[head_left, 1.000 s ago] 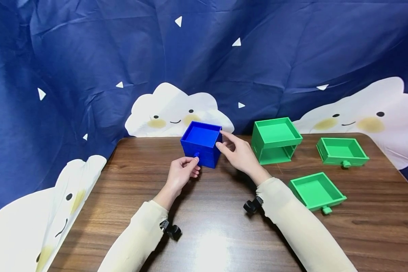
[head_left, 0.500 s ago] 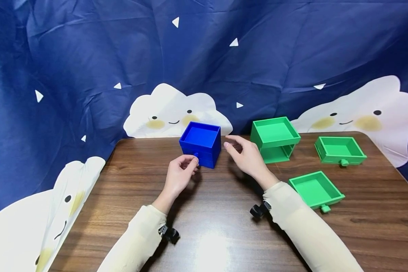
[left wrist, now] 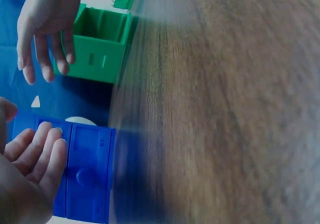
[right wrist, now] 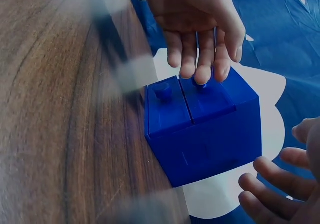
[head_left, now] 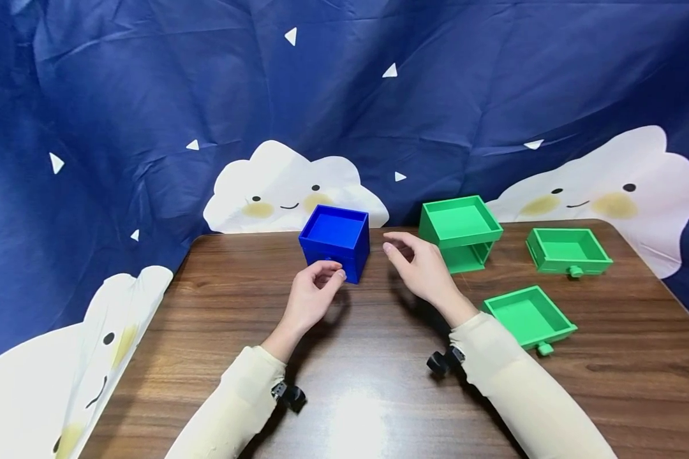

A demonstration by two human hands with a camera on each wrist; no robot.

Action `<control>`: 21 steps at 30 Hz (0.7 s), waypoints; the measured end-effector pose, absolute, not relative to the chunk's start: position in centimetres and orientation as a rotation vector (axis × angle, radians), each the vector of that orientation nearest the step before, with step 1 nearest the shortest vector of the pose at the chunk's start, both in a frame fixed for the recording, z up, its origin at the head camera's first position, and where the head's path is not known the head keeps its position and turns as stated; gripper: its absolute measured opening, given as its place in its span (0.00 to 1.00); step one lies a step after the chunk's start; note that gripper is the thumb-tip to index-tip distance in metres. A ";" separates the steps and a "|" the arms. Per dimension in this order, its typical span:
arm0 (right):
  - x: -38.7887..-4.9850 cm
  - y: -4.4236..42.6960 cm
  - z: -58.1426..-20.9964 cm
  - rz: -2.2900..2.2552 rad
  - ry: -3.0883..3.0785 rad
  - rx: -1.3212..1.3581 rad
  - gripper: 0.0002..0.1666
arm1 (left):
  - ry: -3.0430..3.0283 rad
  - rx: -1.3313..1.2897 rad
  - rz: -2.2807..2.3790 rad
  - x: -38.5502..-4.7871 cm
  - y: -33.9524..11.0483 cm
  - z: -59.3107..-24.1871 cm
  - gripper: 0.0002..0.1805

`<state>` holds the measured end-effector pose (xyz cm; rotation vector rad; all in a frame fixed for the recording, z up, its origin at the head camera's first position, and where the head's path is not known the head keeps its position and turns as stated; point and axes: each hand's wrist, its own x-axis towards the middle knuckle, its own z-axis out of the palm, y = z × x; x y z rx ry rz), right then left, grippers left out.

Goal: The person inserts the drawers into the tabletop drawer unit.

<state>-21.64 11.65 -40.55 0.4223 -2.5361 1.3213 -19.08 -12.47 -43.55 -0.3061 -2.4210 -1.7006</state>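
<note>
My left hand is in front of the blue, box-shaped, plastic-looking cabinet, its fingers loosely bent and the thumb apart from them. The fingertips lie over the front of the upper blue drawer, partly hiding its knob; whether they touch it I cannot tell. The lower blue drawer beneath it has a round blue knob in plain view. Both drawers are inside the cabinet, which stands upright by the far edge of the brown wood-grain table, left of that edge's middle, with a shallow recess in its top.

My right hand hangs between the blue cabinet and the green, open-fronted, plastic-looking cabinet, its thumb and fingers apart and holding nothing. The green cabinet stands by the far edge, right of its middle.

One green rectangular drawer with a knob lies near the table's far right corner. A second green drawer, set at an angle, lies nearer me, beside my cream right sleeve. Beyond the far edge hangs a dark blue cloth printed with smiling white clouds.
</note>
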 end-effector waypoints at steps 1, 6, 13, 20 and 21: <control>-21.6 11.7 -40.5 1.319 -2.536 0.419 0.20 | -2.425 -0.310 -1.707 -19.1 -12.4 -43.5 0.12; -21.0 12.0 -40.0 1.316 -2.546 0.406 0.20 | -2.432 -0.338 -1.729 -19.1 -11.8 -43.2 0.11; -20.0 13.1 -39.6 1.290 -2.564 0.390 0.20 | -2.437 -0.384 -1.746 -19.3 -10.5 -43.1 0.14; -19.2 14.0 -39.2 1.263 -2.580 0.369 0.21 | -2.461 -0.416 -1.754 -19.3 -9.2 -42.5 0.14; -19.1 14.1 -39.2 1.262 -2.580 0.367 0.21 | -2.462 -0.421 -1.759 -19.3 -9.0 -42.5 0.14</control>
